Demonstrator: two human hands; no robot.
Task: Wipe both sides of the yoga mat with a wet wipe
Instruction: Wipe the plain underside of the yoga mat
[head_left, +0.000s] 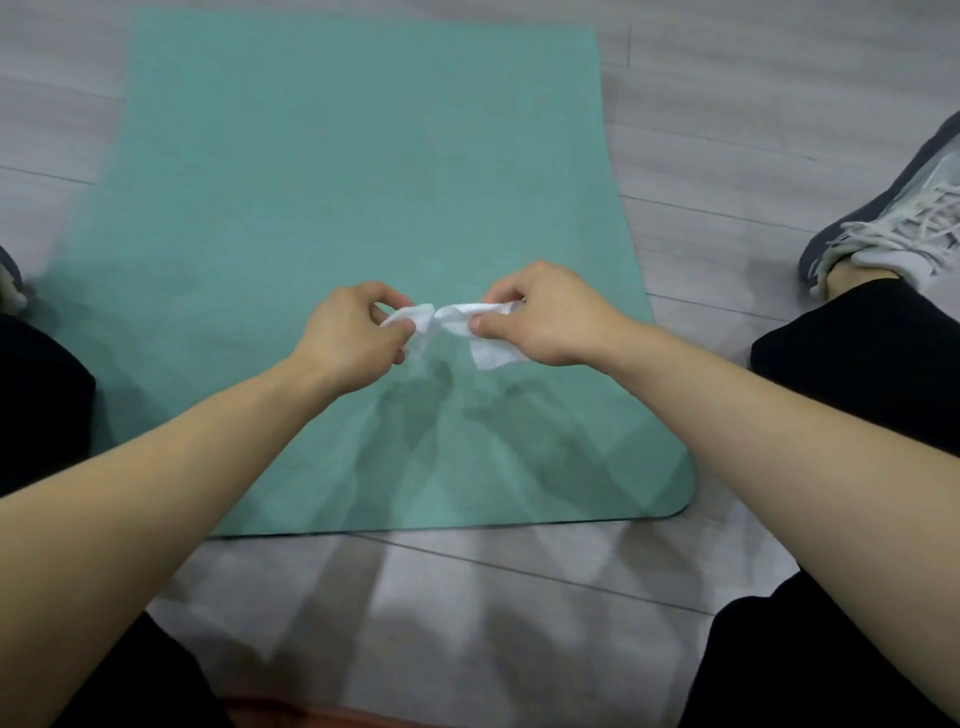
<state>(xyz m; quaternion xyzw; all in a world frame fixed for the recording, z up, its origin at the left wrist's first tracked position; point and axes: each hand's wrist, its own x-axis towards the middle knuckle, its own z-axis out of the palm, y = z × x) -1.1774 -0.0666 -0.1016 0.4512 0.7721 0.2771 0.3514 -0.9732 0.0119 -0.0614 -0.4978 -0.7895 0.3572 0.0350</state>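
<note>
Hands (441, 322) half hide crumpled wet wipe (457, 319).

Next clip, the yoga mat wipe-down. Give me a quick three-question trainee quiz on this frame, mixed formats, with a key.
1. True or false: the wet wipe is pressed flat on the yoga mat.
2. Multiple choice: what holds the wipe? A) the left hand alone B) the right hand alone C) both hands
3. Fill in: beside the mat, at the right edge of the view, there is a grey ____ on the floor.

Key
1. False: it is bunched and held between the hands, above the mat.
2. C: each hand pinches one end.
3. shoe
</note>
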